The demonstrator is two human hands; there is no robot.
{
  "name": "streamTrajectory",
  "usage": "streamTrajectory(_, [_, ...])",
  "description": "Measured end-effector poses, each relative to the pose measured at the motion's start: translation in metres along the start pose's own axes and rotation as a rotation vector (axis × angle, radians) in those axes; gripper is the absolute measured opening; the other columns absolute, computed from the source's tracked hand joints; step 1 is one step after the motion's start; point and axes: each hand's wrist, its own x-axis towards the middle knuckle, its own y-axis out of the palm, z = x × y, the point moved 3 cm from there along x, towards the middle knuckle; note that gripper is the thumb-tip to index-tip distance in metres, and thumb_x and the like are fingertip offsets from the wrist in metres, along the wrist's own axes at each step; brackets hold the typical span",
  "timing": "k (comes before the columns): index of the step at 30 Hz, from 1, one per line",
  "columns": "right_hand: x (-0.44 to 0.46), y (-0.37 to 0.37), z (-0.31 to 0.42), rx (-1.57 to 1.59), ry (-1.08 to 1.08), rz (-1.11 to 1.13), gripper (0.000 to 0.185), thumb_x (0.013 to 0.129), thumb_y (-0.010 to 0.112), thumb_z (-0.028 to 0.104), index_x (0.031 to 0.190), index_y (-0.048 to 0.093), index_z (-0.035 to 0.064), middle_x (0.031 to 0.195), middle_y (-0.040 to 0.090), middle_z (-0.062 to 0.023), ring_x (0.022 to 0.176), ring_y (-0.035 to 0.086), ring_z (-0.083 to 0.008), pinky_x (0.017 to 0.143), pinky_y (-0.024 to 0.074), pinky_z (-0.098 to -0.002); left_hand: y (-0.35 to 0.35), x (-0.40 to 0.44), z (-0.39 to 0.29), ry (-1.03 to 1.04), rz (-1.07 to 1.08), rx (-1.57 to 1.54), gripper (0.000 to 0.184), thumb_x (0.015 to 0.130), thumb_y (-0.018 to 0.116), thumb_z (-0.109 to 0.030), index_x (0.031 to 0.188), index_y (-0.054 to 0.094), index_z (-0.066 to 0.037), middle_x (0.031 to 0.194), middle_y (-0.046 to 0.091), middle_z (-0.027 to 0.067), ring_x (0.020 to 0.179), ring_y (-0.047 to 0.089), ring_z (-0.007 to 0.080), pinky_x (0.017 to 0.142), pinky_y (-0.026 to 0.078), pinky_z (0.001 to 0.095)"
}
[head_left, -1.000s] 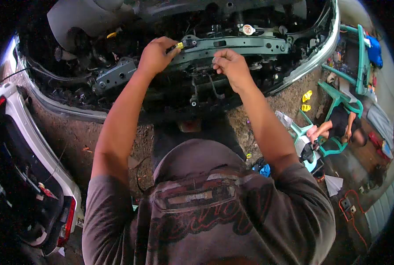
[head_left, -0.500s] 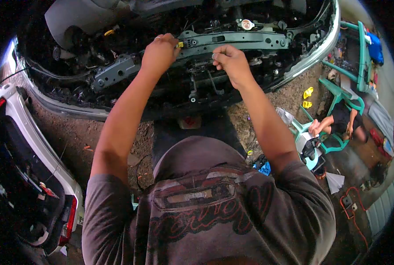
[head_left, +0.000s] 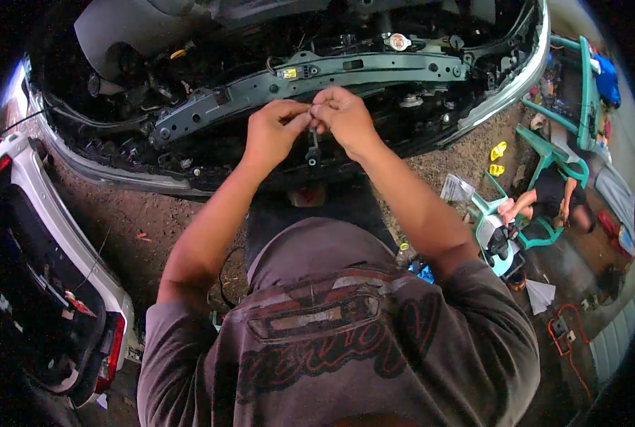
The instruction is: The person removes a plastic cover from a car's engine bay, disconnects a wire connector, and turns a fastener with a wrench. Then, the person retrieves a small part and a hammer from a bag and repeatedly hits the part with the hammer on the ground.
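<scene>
My left hand (head_left: 271, 133) and my right hand (head_left: 347, 124) meet fingertip to fingertip over the front of a car's open engine bay. Both are closed in a pinch, and whatever small thing lies between the fingers is too small to make out. Just behind them runs a grey-green metal crossmember (head_left: 403, 69) with several holes and a yellow label (head_left: 287, 73). Below the fingertips a dark metal bracket (head_left: 313, 155) shows, its upper part hidden by my hands. A radiator cap (head_left: 398, 41) sits beyond the crossmember.
The car's pale front edge (head_left: 499, 96) curves around the bay. A white car part with red lights (head_left: 109, 349) stands at left. At right, a person (head_left: 556, 192) sits on a green chair (head_left: 579, 167), near yellow footwear (head_left: 498, 150) and an orange cord (head_left: 577, 370).
My left hand has left the crossmember beside the yellow label and come down and right. My right hand has moved left and slightly down, so the fingertips of both now meet.
</scene>
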Motion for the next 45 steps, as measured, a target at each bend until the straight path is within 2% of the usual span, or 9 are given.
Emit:
streamTrajectory(3, [-0.009,0.002,0.002,-0.019,0.049,0.002,0.01,0.095,0.063,-0.001,0.103,0.059,-0.002,0.085,0.067,-0.0099,0.069,0.067,-0.0176,0.059,0.0527,-0.0302,0.009,0.0,0.018,-0.193,0.048,-0.118,0.018,0.087,0.076,-0.01,0.102,0.076,0.0,0.093,0.074,0.0075,0.087,0.067,0.0142,0.082,0.053,0.0299])
streamTrajectory(13, [-0.036,-0.011,0.008,-0.352,0.037,0.037,0.019,0.1,0.056,0.001,0.117,0.056,-0.0052,0.094,0.069,-0.0159,0.081,0.074,-0.0239,0.07,0.059,-0.0331,0.012,-0.006,0.024,-0.323,-0.098,-0.065,0.023,0.08,0.076,-0.016,0.096,0.078,0.0,0.085,0.075,0.0147,0.077,0.071,0.0211,0.076,0.055,0.0327])
streamTrajectory(15, [-0.038,-0.005,0.019,-0.243,0.043,0.036,0.017,0.099,0.056,0.001,0.115,0.057,-0.0049,0.095,0.069,-0.0157,0.081,0.074,-0.0237,0.07,0.0593,-0.0327,0.016,-0.007,0.018,-0.359,-0.099,-0.042,0.018,0.085,0.075,-0.013,0.094,0.077,0.002,0.081,0.073,0.0082,0.072,0.065,0.0117,0.069,0.051,0.0283])
streamTrajectory(22, [-0.033,-0.007,0.017,-0.104,0.02,0.109,0.011,0.098,0.061,0.002,0.107,0.059,-0.0033,0.094,0.069,-0.0123,0.078,0.072,-0.0197,0.069,0.0599,-0.0306,0.024,-0.005,0.013,-0.425,-0.108,-0.389,0.017,0.086,0.075,-0.011,0.093,0.076,0.004,0.083,0.074,0.0083,0.074,0.066,0.0137,0.072,0.053,0.0284])
streamTrajectory(28, [-0.027,-0.016,0.011,-0.225,-0.053,0.106,0.01,0.097,0.065,0.005,0.104,0.063,-0.0022,0.09,0.07,-0.0088,0.076,0.07,-0.0157,0.067,0.057,-0.0288,0.024,-0.002,0.007,-0.154,-0.133,-0.108,0.016,0.087,0.076,-0.014,0.094,0.077,0.0,0.094,0.075,0.009,0.082,0.069,0.0149,0.076,0.055,0.0288])
streamTrajectory(32, [-0.02,-0.017,0.016,-0.115,-0.088,0.04,0.011,0.096,0.067,0.006,0.103,0.066,-0.0022,0.087,0.071,-0.0076,0.073,0.069,-0.0148,0.066,0.0561,-0.0282,0.017,0.01,-0.002,0.001,-0.079,-0.01,0.017,0.083,0.078,-0.016,0.094,0.077,-0.003,0.097,0.074,0.0121,0.085,0.072,0.0226,0.079,0.057,0.0335])
streamTrajectory(36, [0.008,-0.026,0.026,-0.362,-0.134,0.018,0.01,0.092,0.07,0.007,0.097,0.07,-0.0014,0.082,0.073,-0.0094,0.069,0.069,-0.0146,0.066,0.0556,-0.0288,0.003,0.033,-0.009,0.155,-0.058,0.207,0.027,0.079,0.075,-0.011,0.104,0.075,-0.001,0.101,0.071,0.0171,0.086,0.072,0.0321,0.079,0.058,0.0393])
streamTrajectory(40, [0.04,-0.028,0.034,-0.417,-0.25,-0.127,0.01,0.092,0.069,0.006,0.096,0.071,-0.0027,0.081,0.073,-0.0095,0.071,0.072,-0.0148,0.064,0.0554,-0.0287,-0.006,0.064,-0.002,0.433,-0.226,0.584,0.037,0.078,0.078,-0.015,0.113,0.073,-0.005,0.113,0.067,0.0135,0.103,0.065,0.0343,0.096,0.052,0.0457])
streamTrajectory(45, [0.064,-0.019,0.028,-0.675,-0.373,-0.108,0.013,0.087,0.071,0.011,0.097,0.073,0.0026,0.086,0.075,-0.014,0.074,0.075,-0.0263,0.068,0.0573,-0.0377,0.002,0.082,0.014,0.406,-0.124,0.644,0.035,0.079,0.077,-0.02,0.111,0.073,-0.007,0.118,0.066,0.0124,0.111,0.061,0.0369,0.098,0.051,0.0473])
